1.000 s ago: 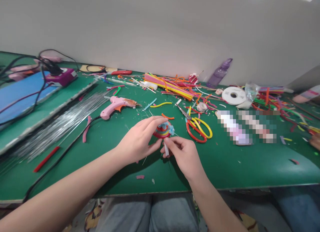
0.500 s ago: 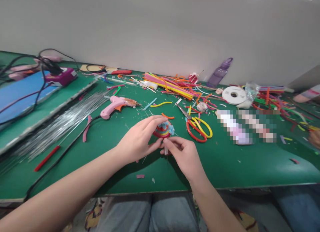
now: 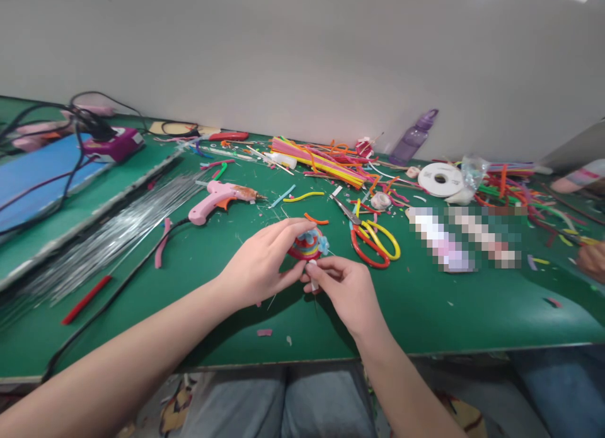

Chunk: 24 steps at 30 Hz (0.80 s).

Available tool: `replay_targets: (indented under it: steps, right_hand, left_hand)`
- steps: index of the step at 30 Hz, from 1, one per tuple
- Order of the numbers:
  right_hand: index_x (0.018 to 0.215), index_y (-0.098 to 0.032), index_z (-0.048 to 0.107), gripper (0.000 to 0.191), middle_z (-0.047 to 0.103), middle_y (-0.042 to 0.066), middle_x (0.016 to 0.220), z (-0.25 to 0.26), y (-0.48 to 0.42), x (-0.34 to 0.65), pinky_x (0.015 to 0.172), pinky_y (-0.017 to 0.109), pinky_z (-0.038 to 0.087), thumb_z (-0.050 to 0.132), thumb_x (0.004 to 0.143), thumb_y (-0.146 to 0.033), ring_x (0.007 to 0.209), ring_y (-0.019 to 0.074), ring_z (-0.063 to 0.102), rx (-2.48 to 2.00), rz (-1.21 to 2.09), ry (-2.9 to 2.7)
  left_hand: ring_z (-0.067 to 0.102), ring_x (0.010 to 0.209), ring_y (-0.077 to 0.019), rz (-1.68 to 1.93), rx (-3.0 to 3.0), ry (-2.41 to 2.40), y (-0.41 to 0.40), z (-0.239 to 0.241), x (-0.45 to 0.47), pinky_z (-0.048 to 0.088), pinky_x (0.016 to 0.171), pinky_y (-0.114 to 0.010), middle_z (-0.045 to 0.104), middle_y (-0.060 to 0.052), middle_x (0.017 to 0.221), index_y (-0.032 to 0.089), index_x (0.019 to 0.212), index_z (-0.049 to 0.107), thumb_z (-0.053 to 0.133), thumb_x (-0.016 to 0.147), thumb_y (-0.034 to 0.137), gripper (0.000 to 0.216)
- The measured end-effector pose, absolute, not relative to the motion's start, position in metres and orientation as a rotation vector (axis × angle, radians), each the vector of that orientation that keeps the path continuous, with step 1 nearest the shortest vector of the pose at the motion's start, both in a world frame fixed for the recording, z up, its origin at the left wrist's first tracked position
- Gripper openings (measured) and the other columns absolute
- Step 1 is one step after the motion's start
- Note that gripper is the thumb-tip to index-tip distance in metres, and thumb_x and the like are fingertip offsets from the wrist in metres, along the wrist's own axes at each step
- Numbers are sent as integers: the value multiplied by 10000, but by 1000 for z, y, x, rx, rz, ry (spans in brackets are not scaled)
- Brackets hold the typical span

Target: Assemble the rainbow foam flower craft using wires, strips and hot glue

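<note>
My left hand (image 3: 265, 261) is closed around a small rainbow-coloured craft piece (image 3: 302, 247), with red, yellow and blue bands and fuzzy light-blue trim on its right side. Part of the piece is hidden behind the fingers. Just below it, my right hand (image 3: 345, 287) pinches a narrow white strip (image 3: 314, 284) between thumb and fingers. A thin wire seems to stick out under the strip. Right of the hands lie scissors (image 3: 373, 242) with red and yellow handles. To the left rests a pink glue gun (image 3: 220, 200).
Bundled pipe cleaners (image 3: 321, 161), a white spool (image 3: 440, 179) and a purple bottle (image 3: 413, 138) line the back. Clear thin rods or wires (image 3: 137, 227) lie at left near a purple power block (image 3: 113, 145). A black cord (image 3: 118, 293) crosses the left side. Another person's hand (image 3: 590, 258) shows at far right.
Both hands keep almost the same place and hold. The right thumb has shifted slightly, so the top of the white strip shows more. The view has moved a little.
</note>
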State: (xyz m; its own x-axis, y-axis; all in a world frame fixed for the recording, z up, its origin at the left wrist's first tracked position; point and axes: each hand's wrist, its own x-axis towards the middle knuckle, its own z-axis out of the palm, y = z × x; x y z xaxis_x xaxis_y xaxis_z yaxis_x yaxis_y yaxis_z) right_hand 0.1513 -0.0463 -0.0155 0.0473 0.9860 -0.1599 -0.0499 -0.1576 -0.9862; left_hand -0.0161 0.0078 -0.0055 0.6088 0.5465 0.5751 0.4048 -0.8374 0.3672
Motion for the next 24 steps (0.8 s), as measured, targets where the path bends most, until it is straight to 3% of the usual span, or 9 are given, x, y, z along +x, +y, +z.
replay_targets:
  steps: [13,18,24]
  right_hand:
    - [828,-145,726,285,734,46,702,-17,-49,154,627,259,572,788,667,-372,625,159,700,-1291,1359,-1091]
    - [893,-138,727,321,753,85,781,-19,-49,157,645,262,577,740,727,-412,659,164,713,-1278,1364,-1085]
    - [834,-141,725,300,748,79,745,-18,-47,154,605,256,570,731,733,-423,599,155,698,-1285,1331,-1088]
  left_hand:
    - [552,1180,-219,1056,2645,792,9,-7,-15,483,980,-373,571,-127,1288,174,1300,387,562,854,179,479]
    - [543,1185,-205,1045,2655,798,9,-7,-16,475,992,-355,566,-123,1295,160,1304,386,551,854,163,480]
    - [535,1201,-216,1045,2658,804,10,-8,-15,471,1001,-361,564,-127,1296,157,1313,384,550,861,187,483]
